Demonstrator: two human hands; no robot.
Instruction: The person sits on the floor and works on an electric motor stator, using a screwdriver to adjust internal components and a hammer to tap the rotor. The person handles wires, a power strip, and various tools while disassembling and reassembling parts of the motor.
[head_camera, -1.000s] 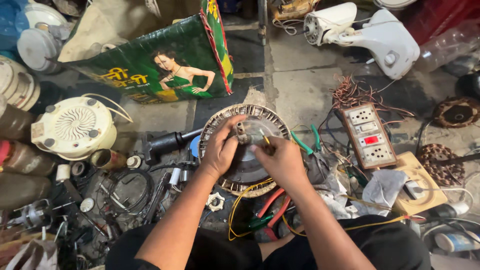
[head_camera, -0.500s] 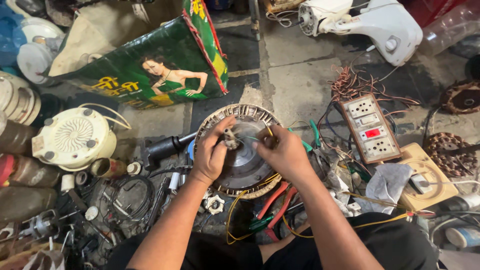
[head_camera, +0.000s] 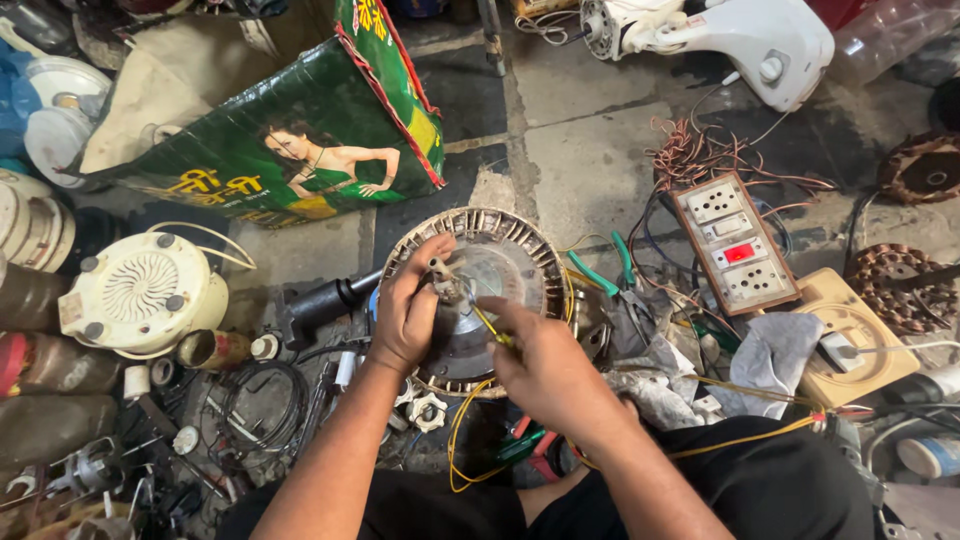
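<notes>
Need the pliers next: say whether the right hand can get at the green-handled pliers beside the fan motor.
Probably yes: the green-handled pliers lie uncovered right of the fan motor, beyond the right hand, which holds a yellow wire.

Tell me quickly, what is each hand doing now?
Left hand: closed on the motor shaft.
Right hand: closed, pinching a yellow wire.

left hand curled in a grip, right hand pinching, forearms converging

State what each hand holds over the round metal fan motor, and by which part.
The left hand grips the round grey metal fan motor's central shaft. The right hand pinches a thin yellow wire near its upper end.
</notes>
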